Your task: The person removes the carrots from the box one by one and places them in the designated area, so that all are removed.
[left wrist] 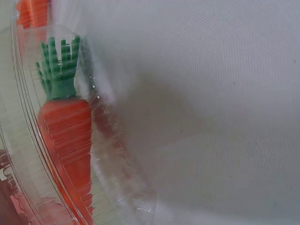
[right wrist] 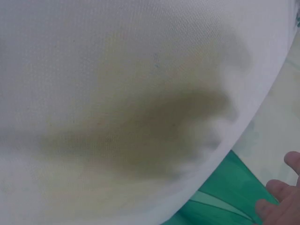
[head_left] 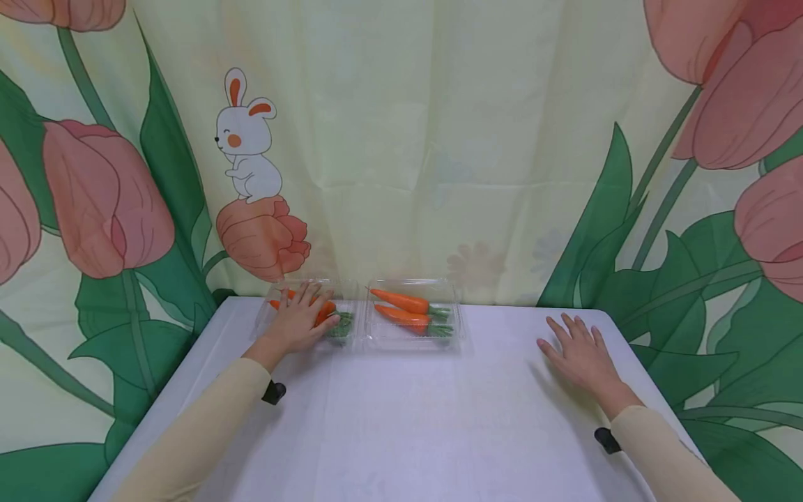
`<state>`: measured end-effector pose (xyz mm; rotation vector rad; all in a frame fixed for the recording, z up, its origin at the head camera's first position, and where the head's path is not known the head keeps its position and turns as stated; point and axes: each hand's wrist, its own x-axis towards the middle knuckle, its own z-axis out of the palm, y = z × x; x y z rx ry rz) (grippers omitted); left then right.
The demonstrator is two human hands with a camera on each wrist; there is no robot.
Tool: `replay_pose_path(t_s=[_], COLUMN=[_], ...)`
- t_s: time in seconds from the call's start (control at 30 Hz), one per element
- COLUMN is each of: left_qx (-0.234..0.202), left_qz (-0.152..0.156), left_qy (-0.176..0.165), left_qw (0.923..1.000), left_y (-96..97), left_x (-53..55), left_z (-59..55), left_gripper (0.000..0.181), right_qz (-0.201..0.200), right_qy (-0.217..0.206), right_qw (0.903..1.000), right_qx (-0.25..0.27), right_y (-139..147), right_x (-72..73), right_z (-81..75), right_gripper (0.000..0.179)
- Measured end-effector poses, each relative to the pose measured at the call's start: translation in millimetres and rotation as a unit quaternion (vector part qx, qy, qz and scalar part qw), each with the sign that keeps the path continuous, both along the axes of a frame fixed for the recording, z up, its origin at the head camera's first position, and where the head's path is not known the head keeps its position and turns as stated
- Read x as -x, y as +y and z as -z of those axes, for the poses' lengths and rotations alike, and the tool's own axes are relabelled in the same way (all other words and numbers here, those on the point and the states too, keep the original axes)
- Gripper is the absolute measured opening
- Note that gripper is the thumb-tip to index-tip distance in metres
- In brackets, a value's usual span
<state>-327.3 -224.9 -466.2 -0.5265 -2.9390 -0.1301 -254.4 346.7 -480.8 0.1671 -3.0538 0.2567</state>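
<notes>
Two clear plastic boxes stand side by side at the table's far edge, each with orange carrots with green tops inside. Over the left box (head_left: pixel 349 293) lies my left hand (head_left: pixel 300 319), fingers spread across its top and partly hiding the carrots (head_left: pixel 325 312). A carrot (left wrist: pixel 70 136) shows through the clear plastic in the left wrist view. The right box (head_left: pixel 410 344) holds two carrots (head_left: pixel 404 319), lying one above the other in the head view. My right hand (head_left: pixel 582 357) hovers over the table's right side, holding nothing, its fingers apart.
A white cloth covers the table (head_left: pixel 433 418). Close behind it hangs a curtain (head_left: pixel 489 139) printed with tulips, leaves and a white rabbit. The table's right edge runs close beside my right hand. A small black device (head_left: pixel 274 392) sits at my left wrist.
</notes>
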Motion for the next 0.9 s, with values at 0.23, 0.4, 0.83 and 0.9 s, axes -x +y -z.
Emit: replay_pose_path(t_s=[0.23, 0.4, 0.83, 0.9], left_qx=[-0.012, -0.029, -0.157, -0.183], left_qz=[-0.002, -0.001, -0.017, -0.023], left_qy=[-0.009, -0.01, -0.003, -0.003], left_qw=[0.9999, 0.9995, 0.9875, 0.9829], left_y=[-1.2, -2.7, 7.1, 12.2], left_x=[-4.3, -8.3, -20.8, -25.0], left_z=[-1.9, -5.6, -10.3, -8.6], left_gripper=[0.076, 0.075, 0.062, 0.059], right_qz=[-0.005, -0.003, 0.056, 0.076], right_qy=[0.008, 0.015, -0.111, -0.125], right_qw=[0.9999, 0.999, 0.9524, 0.9396], right_qx=[0.009, 0.042, 0.278, 0.309], right_y=[-9, -26, -76, -87], right_x=[-3.7, 0.3, 18.1, 20.8], right_z=[-2.4, -3.1, 6.1, 9.0], right_gripper=[0.071, 0.064, 0.063, 0.063])
